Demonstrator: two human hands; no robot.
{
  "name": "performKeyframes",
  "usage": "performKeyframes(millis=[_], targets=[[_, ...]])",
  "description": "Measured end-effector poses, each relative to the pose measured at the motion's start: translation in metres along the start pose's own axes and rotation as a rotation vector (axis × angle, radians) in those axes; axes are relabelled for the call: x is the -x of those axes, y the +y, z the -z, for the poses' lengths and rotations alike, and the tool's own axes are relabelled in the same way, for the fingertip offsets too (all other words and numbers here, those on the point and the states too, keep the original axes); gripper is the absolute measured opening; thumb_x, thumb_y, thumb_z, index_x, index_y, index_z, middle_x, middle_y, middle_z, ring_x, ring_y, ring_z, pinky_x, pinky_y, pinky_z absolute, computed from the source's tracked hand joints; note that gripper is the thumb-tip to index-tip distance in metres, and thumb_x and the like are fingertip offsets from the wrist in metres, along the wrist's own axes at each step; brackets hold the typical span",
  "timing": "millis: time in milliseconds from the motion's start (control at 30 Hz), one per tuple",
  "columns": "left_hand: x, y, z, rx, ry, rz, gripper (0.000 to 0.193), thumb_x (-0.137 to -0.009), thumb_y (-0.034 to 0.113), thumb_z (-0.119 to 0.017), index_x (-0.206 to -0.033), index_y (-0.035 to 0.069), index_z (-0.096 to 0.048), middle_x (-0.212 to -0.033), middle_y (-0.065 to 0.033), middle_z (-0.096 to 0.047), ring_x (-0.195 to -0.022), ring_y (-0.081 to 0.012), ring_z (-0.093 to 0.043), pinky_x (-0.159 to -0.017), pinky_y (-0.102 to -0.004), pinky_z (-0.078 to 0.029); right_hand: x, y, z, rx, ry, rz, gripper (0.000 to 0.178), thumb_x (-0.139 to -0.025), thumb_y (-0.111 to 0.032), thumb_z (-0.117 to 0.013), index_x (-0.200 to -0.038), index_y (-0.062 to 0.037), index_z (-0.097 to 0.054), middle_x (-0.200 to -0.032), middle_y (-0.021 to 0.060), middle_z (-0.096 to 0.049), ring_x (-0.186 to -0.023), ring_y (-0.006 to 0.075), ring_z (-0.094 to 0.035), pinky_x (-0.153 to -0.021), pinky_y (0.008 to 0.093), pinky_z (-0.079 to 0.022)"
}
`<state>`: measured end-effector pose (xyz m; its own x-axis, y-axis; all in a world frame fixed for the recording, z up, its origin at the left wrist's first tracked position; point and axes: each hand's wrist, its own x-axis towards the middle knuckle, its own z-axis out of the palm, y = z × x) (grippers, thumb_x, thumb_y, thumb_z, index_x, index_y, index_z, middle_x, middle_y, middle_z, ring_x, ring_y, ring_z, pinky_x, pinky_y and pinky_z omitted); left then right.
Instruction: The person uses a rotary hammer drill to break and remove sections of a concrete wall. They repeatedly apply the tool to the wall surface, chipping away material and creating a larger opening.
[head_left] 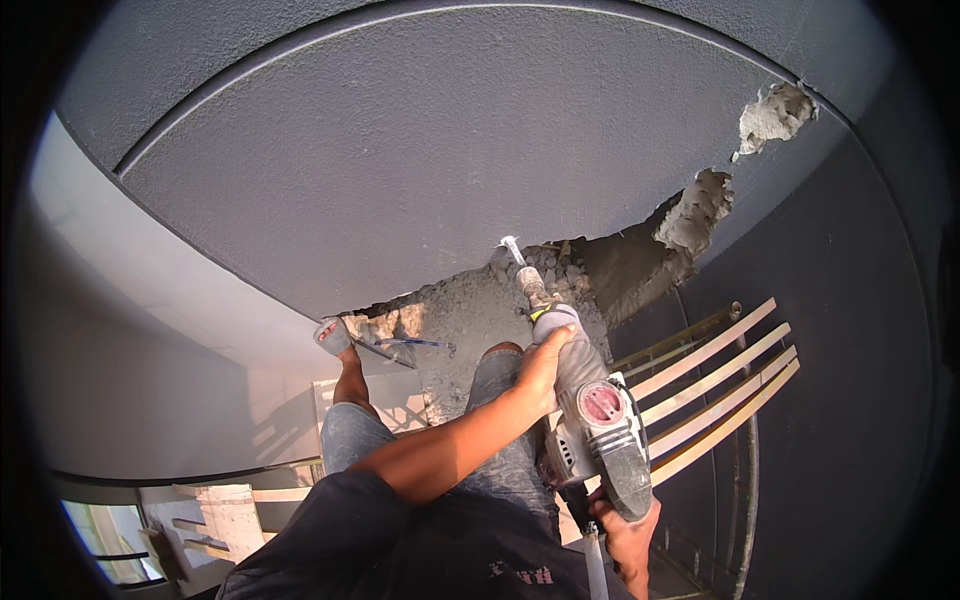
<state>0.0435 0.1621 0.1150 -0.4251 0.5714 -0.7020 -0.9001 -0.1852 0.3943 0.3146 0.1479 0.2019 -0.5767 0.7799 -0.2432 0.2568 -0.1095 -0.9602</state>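
Observation:
A dusty grey rotary hammer (600, 440) with a round red disc on its side slants across the middle. My left hand (546, 368) is closed around its front body, just behind the collar. At the rear handle, my right hand (630, 530) is wrapped round the grip; part of its fingers is hidden behind the tool. The light-coloured chisel bit (513, 250) meets the grey textured wall (420, 170) at its ragged lower edge. Whether the tip has sunk into the plaster, I cannot tell.
Broken rubble (470, 320) lies below the wall's edge, by my legs. Two rough gouges, an upper one (778, 115) and a lower one (698, 215), mark the wall at right. Wooden slats (715, 375) and a metal pole (752, 500) stand at right. A blue strip (415, 342) lies near my foot.

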Motion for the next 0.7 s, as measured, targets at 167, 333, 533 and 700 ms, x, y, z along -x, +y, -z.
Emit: performKeyframes(millis=[167, 333, 533, 700], targets=[[-0.036, -0.017, 0.004, -0.007, -0.009, -0.039, 0.039, -0.085, 0.038, -0.082, -0.112, 0.015, -0.067, -0.104, -0.0041, -0.071, -0.092, -0.0231, -0.07, -0.082, -0.0465, -0.061, -0.028, 0.012, 0.021, -0.017, -0.054, -0.049, 0.019, -0.077, -0.004, -0.068, -0.092, 0.0062, -0.074, -0.081, 0.0094, -0.075, -0.069, 0.0148, -0.069, -0.066, 0.0287, -0.055], [-0.028, -0.012, 0.021, 0.053, -0.016, 0.116, 0.05, -0.081, 0.039, -0.084, -0.119, 0.012, -0.064, -0.108, -0.0073, -0.069, -0.1, -0.0255, -0.068, -0.089, -0.0498, -0.059, -0.008, 0.012, 0.008, 0.037, -0.061, -0.104, 0.018, -0.079, -0.003, -0.073, -0.095, 0.0046, -0.074, -0.083, 0.0072, -0.075, -0.074, 0.0138, -0.069, -0.069, 0.0297, -0.055], [-0.014, 0.004, 0.013, 0.051, -0.039, 0.123, 0.047, -0.083, 0.036, -0.083, -0.118, 0.01, -0.067, -0.112, -0.0076, -0.07, -0.098, -0.0231, -0.07, -0.089, -0.0452, -0.058, -0.011, -0.008, 0.002, 0.153, -0.066, 0.018, 0.025, -0.075, -0.005, -0.075, -0.097, 0.007, -0.073, -0.083, 0.0107, -0.076, -0.071, 0.0157, -0.07, -0.069, 0.0318, -0.057], [-0.023, 0.0, -0.042, 0.117, 0.033, 0.073, 0.051, -0.08, 0.039, -0.082, -0.12, 0.011, -0.064, -0.116, -0.0091, -0.067, -0.103, -0.0265, -0.066, -0.09, -0.0478, -0.058, -0.065, -0.055, 0.044, -0.019, -0.094, -0.085, 0.025, -0.071, 0.003, -0.065, -0.093, 0.0093, -0.073, -0.08, 0.0125, -0.074, -0.066, 0.0177, -0.069, -0.062, 0.0306, -0.056]])
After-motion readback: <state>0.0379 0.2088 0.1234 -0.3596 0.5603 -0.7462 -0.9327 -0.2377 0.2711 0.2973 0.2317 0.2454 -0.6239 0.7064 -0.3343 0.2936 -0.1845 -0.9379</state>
